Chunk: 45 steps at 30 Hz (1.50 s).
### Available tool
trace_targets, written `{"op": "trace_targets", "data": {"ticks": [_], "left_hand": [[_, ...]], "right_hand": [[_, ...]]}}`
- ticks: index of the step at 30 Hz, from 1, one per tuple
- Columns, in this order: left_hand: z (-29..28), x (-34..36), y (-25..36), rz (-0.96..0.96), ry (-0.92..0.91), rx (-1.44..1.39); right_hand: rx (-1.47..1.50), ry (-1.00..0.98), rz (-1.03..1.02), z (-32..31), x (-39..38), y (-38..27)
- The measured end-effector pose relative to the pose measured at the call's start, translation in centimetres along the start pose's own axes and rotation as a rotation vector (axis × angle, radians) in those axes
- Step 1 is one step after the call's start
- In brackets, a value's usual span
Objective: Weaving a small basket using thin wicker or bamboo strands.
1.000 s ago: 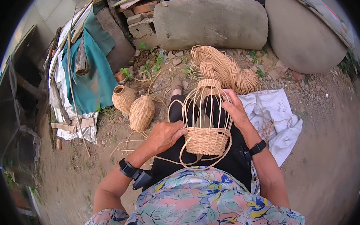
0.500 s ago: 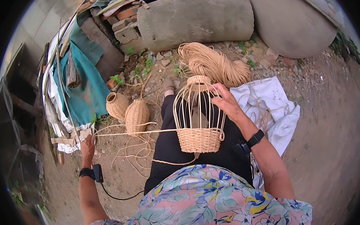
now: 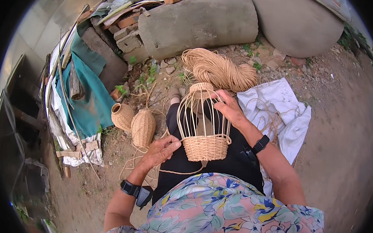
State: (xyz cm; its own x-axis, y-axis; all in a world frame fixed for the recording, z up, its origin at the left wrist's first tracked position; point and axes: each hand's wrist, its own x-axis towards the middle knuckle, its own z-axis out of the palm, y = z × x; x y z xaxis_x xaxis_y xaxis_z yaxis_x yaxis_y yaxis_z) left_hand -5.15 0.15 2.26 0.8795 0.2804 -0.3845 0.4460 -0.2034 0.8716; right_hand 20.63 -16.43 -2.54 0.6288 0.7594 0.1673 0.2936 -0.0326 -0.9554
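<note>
A half-woven basket [image 3: 206,148] stands over my lap, with a tightly woven lower band, bare upright ribs above it and a narrow woven collar on top. My right hand [image 3: 232,111] grips the ribs just below the collar, its fingers partly hidden behind them. Close to the basket's left side, my left hand [image 3: 161,151] pinches a tan cord [image 3: 182,140] that runs to the woven band. Another length of cord [image 3: 179,172] curves from beneath the basket across my dark trousers.
Two finished woven vessels, a tilted one [image 3: 122,116] and an upright one [image 3: 143,128], sit on the dirt at left. Beyond my knees lies a big cord coil [image 3: 218,69], beside a white sack [image 3: 282,104]. Teal cloth [image 3: 87,86] and a concrete cylinder [image 3: 199,24] bound the far side.
My left hand has come in from the far left to the basket's side, and the cord once stretched out is drawn short. The basket has tilted slightly, its collar shifting left.
</note>
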Motion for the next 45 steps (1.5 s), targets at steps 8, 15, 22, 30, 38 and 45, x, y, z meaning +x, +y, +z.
{"op": "trace_targets", "data": {"ticks": [8,15,22,30,38,45], "left_hand": [[-3.2,0.8,-3.9,0.187,0.101,0.059],[-5.2,0.2,-5.8,0.143,0.227,0.112],[-7.6,-0.7,-7.3,0.057,0.428,0.020],[-3.0,-0.6,-4.2,0.081,0.262,0.046],[-4.1,-0.7,-5.2,0.193,0.375,0.102],[-7.4,-4.1,-3.5,0.558,0.848,0.802]], "right_hand": [[-0.018,-0.013,-0.049,-0.1,0.2,0.8],[-0.052,0.016,-0.096,0.0,0.0,1.0],[-0.081,0.055,-0.064,0.5,0.4,1.4],[-0.178,0.500,-0.286,2.4,-3.7,-1.2],[-0.255,0.450,-0.195,0.6,-1.4,-2.2],[-0.488,0.030,0.209,-0.3,2.8,-2.2]]}}
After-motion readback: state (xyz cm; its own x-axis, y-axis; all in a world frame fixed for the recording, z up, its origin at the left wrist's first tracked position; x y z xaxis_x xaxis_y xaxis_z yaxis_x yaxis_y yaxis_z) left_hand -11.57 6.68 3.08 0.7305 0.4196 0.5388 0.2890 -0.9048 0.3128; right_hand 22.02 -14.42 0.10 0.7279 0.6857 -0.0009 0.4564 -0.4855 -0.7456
